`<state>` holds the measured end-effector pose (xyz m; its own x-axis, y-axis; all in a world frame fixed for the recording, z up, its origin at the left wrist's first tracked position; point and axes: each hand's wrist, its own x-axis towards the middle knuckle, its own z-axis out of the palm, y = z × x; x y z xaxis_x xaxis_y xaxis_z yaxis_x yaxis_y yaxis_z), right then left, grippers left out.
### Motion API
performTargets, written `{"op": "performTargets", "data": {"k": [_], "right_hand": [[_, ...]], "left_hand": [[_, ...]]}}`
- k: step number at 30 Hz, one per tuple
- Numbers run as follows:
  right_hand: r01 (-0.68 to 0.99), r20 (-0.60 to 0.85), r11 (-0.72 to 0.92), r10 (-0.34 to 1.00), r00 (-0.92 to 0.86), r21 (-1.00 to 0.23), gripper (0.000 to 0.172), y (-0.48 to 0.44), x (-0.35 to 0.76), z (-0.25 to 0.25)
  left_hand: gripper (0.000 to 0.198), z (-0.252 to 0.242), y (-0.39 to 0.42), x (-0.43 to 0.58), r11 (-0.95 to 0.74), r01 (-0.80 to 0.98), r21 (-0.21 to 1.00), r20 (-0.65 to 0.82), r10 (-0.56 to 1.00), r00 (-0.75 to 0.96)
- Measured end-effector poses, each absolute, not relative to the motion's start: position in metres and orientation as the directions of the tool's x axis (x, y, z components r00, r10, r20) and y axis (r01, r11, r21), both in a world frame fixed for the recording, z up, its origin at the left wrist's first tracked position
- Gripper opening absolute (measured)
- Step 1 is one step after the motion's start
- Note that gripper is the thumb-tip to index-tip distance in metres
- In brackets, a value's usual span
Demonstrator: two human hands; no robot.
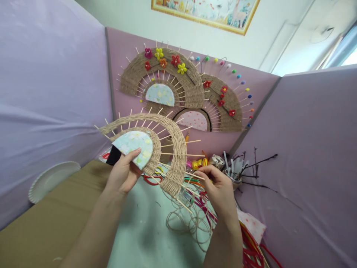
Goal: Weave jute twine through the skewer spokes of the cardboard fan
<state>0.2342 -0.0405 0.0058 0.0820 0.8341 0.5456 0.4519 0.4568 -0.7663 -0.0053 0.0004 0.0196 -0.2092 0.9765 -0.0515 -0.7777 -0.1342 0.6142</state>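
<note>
My left hand [125,173] grips a half-round woven fan [178,149], thumb on its pale blue floral half-circle [134,143] and fingers behind. Thin wooden sticks radiate from that centre through an inner and an outer band of brown twine. At the fan's right side, my right hand [217,186] is closed in a pinch beside the tip of a stick [195,175]. What lies between those fingertips is too small to make out. Loose twine [192,223] hangs in loops below the fan onto the pale green table [150,230].
Two finished-looking fans [164,59] with felt flowers lean on the pink back panel. Red-handled scissors [152,180] lie behind the held fan. A cup of white sticks and twigs [235,173] stands right. Red pipe cleaners [251,245] lie front right; a white plate [52,180] is left.
</note>
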Motion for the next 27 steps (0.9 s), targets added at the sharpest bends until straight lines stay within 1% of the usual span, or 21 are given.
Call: {"op": "performTargets", "data": {"k": [5, 8, 11, 17, 21, 23, 27], "right_hand": [[0.583, 0.624, 0.474, 0.778, 0.073, -0.66, 0.015, -0.044, 0.238, 0.007], [0.632, 0.66, 0.481, 0.749, 0.063, -0.607, 0.017, -0.047, 0.239, 0.009], [0.662, 0.682, 0.487, 0.73, 0.049, -0.569, 0.017, -0.05, 0.24, 0.011], [0.671, 0.7, 0.531, 0.714, -0.026, -0.517, 0.012, -0.057, 0.243, 0.015], [0.614, 0.684, 0.551, 0.729, -0.024, -0.565, 0.011, -0.059, 0.246, 0.016], [0.565, 0.663, 0.548, 0.749, -0.002, -0.617, 0.01, -0.059, 0.248, 0.015], [0.443, 0.58, 0.499, 0.812, 0.06, -0.745, 0.014, -0.055, 0.246, 0.012]], "left_hand": [[0.055, 0.021, -0.001, -0.004, -0.168, -0.742, 0.649, -0.034, 0.968, -0.249], [0.056, 0.021, -0.001, -0.005, -0.179, -0.732, 0.657, -0.028, 0.965, -0.261], [0.055, 0.021, 0.0, -0.005, -0.176, -0.719, 0.673, -0.021, 0.966, -0.257], [0.055, 0.016, 0.002, -0.011, -0.159, -0.642, 0.75, 0.011, 0.974, -0.228], [0.06, 0.013, 0.002, -0.014, -0.105, -0.634, 0.766, 0.005, 0.988, -0.157], [0.062, 0.013, 0.002, -0.014, -0.078, -0.653, 0.753, -0.008, 0.992, -0.127], [0.056, 0.016, -0.001, -0.01, -0.034, -0.695, 0.718, -0.065, 0.991, -0.116]]}}
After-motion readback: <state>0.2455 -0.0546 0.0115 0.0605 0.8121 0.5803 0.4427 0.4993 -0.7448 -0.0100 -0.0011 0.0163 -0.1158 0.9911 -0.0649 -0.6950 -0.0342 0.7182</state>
